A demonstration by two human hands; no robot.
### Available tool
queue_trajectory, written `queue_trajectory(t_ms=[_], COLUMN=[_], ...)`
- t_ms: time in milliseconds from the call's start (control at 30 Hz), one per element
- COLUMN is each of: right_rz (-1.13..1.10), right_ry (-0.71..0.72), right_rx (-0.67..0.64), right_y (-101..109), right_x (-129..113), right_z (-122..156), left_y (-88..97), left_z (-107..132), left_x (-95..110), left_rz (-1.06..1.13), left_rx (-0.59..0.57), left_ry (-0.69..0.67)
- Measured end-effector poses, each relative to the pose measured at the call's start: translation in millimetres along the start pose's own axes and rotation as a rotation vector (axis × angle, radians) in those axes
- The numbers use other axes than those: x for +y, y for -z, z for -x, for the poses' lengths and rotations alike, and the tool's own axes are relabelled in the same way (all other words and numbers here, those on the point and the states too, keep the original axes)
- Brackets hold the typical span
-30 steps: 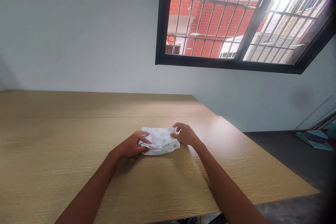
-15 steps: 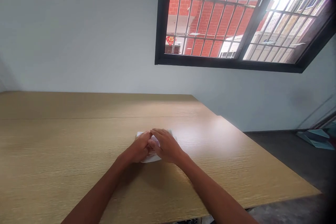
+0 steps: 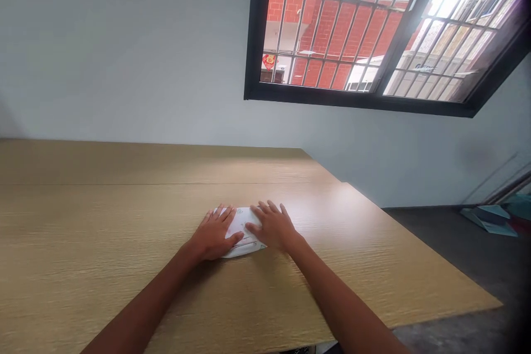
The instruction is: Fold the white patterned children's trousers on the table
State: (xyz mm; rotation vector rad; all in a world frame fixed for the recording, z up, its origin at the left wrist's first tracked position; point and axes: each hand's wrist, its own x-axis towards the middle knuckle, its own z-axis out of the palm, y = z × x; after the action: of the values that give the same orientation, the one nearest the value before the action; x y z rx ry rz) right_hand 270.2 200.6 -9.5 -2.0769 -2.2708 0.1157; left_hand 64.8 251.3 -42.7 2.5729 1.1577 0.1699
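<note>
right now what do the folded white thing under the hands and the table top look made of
The folded white piece looks like thin soft cloth, perhaps cotton, matt, with small printed motifs and rounded, pliable folds. The table top looks like wood-grain laminate or veneer, satin finish: even grain, a straight seam across it, a soft sheen; solid wood can't be ruled out.

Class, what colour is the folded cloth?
The cloth is white with small markings, best in the head view.

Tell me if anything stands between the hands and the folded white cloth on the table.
Nothing visible does: the left hand and the right hand both lie directly on the folded white cloth.
</note>
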Motion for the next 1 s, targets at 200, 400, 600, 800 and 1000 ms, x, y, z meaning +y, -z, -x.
queue_trajectory(t_ms=[200, 400, 600, 800, 1000], right_rz=[0.02, 0.006, -0.029, 0.012, -0.11], right_ry=[-0.013, 0.167, 0.271, 0.113, -0.026], right_rx=[0.05, 0.274, 0.091, 0.046, -0.079], right_y=[7, 5, -10, -3, 5], right_x=[4, -21, -20, -1, 31], right_z=[5, 12, 10, 6, -3], left_y=[3.5, 2.1, -6.6, -8.3, 1.9], left_z=[-9, -10, -2, 3, 7], left_x=[-21, -18, 9, 4, 7], left_rz=[0.11, 0.07, 0.019, -0.025, -0.051], left_rx=[-0.079, 0.091, 0.123, 0.035, -0.036], left_ry=[-0.04, -0.055, -0.117, -0.103, -0.065])
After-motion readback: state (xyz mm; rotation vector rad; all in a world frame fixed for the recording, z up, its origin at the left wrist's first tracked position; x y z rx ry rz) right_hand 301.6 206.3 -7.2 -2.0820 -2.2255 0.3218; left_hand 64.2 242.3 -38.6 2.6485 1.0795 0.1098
